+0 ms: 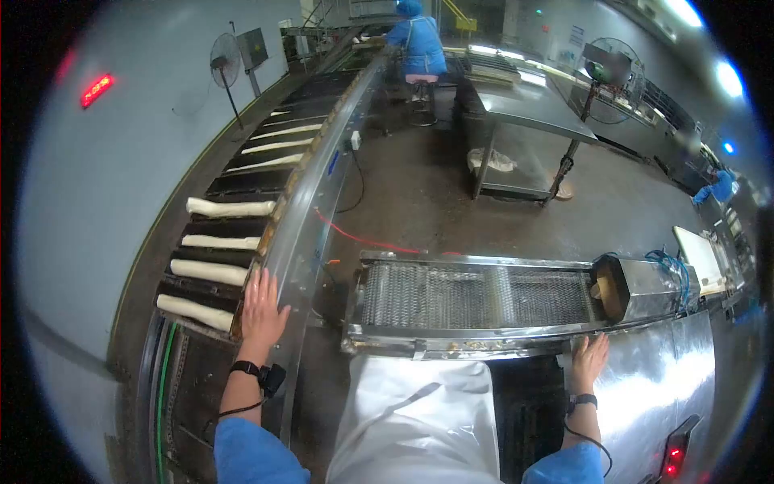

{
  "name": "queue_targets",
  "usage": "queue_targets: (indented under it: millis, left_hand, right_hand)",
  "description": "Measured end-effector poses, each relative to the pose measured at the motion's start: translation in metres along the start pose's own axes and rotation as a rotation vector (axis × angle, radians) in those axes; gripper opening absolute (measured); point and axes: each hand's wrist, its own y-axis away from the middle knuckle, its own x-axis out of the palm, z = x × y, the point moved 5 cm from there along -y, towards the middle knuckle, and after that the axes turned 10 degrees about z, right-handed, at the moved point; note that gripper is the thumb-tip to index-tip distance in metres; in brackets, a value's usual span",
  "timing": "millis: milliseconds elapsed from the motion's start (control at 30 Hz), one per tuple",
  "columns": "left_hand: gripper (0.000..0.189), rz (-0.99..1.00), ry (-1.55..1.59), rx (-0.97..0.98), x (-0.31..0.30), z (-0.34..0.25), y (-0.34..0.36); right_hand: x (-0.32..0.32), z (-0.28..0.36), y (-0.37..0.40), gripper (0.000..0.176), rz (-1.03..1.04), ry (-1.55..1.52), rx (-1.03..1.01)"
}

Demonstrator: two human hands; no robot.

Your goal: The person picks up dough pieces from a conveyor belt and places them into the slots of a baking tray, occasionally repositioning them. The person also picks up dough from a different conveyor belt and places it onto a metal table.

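My left hand (264, 310) lies with fingers stretched out on the metal side rail (300, 218) of the long line at the left, holding nothing. Just beyond its fingertips, a pale dough strip (196, 311) rests in a dark tray, with another dough strip (209, 271) in the tray behind it. My right hand (589, 361) is open too, its fingers flat at the edge of a shiny metal table (661, 363). Close to it runs a short mesh conveyor belt (476, 296) with a metal frame. Neither hand touches any dough.
A metal hood (657, 286) covers the mesh belt's right end. Past it stands a steel table (532, 113). A person in blue (423, 48) sits at the line's far end; another person (716, 187) is at far right. A floor fan (226, 64) stands by the wall.
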Motion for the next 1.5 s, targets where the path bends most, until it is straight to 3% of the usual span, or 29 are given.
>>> queue_targets:
  millis: [67,167,300,433,467,533,700,767,800,900,933,967,1067,1167,1233,1300,1333,1400,1433,1467,1500]
  left_hand:
    - [0.076,0.133,-0.043,0.122,0.013,-0.004,-0.002]
    - [0.076,0.214,-0.057,0.14,0.014,-0.006,-0.002]
    - [0.077,0.225,-0.072,0.148,0.008,-0.01,-0.001]
    - [0.075,0.226,-0.095,0.175,0.03,-0.011,0.004]
    - [0.074,0.267,-0.042,0.174,0.036,-0.014,0.005]
    - [0.072,0.222,0.018,0.163,0.034,-0.018,0.003]
    - [0.064,0.106,0.21,0.098,0.032,-0.013,0.007]
    - [0.061,0.067,0.27,0.088,0.031,-0.009,0.011]
    - [0.061,0.061,0.272,0.074,0.037,-0.005,0.013]
    - [0.057,0.022,0.343,0.067,0.04,-0.001,0.013]
    - [0.056,0.013,0.337,0.079,0.039,-0.002,0.013]
    - [0.056,0.006,0.332,0.091,0.038,-0.002,0.012]
    - [0.055,-0.011,0.365,0.088,0.039,0.001,0.011]
    - [0.055,-0.044,0.376,0.101,0.038,0.003,0.012]
    - [0.055,-0.033,0.373,0.085,0.04,0.005,0.013]
    - [0.054,-0.026,0.369,0.084,0.04,0.005,0.014]
    - [0.054,-0.028,0.371,0.086,0.039,0.005,0.014]
    - [0.053,-0.029,0.366,0.099,0.038,0.004,0.016]
    - [0.053,-0.028,0.366,0.094,0.038,0.005,0.018]
    - [0.053,-0.027,0.374,0.089,0.04,0.006,0.018]
    - [0.053,-0.024,0.384,0.082,0.04,0.007,0.019]
  right_hand:
    - [-0.015,0.02,-0.007,0.059,0.01,-0.061,0.01]
    - [-0.017,0.035,-0.021,0.06,-0.001,-0.069,0.007]
    - [0.005,0.048,-0.058,0.057,0.026,0.064,0.001]
    - [0.013,0.057,-0.077,0.064,-0.08,-0.068,-0.128]
    - [0.014,0.061,-0.086,0.067,0.014,-0.026,-0.136]
    - [0.011,0.066,-0.098,0.072,0.107,0.021,-0.15]
    - [0.023,0.103,-0.108,0.079,0.018,0.185,-0.338]
    - [0.026,0.132,-0.105,0.075,0.185,0.242,-0.47]
    - [-0.001,0.153,-0.082,0.048,0.128,0.207,-0.545]
    - [-0.016,0.172,-0.067,0.039,0.244,0.263,-0.692]
    - [-0.007,0.165,-0.069,0.028,0.072,0.241,-0.793]
    - [-0.009,0.163,-0.066,0.028,0.07,0.246,-0.802]
    - [-0.011,0.145,-0.071,0.023,0.143,0.308,-0.557]
    - [-0.021,0.154,-0.058,0.021,0.057,0.265,-0.529]
    - [-0.029,0.175,-0.055,0.028,0.108,0.309,-0.592]
    - [-0.077,0.213,-0.041,0.036,0.243,-0.024,-0.639]
    - [-0.093,0.231,-0.041,0.038,0.259,-0.358,-0.74]
    - [-0.148,0.269,-0.028,0.027,0.415,-0.685,-0.749]
    - [-0.181,0.291,-0.01,0.024,0.528,-1.001,-0.744]
    - [-0.223,0.31,0.015,0.05,0.551,-1.056,-0.77]
    - [-0.238,0.32,0.022,0.052,0.43,-1.227,-0.723]
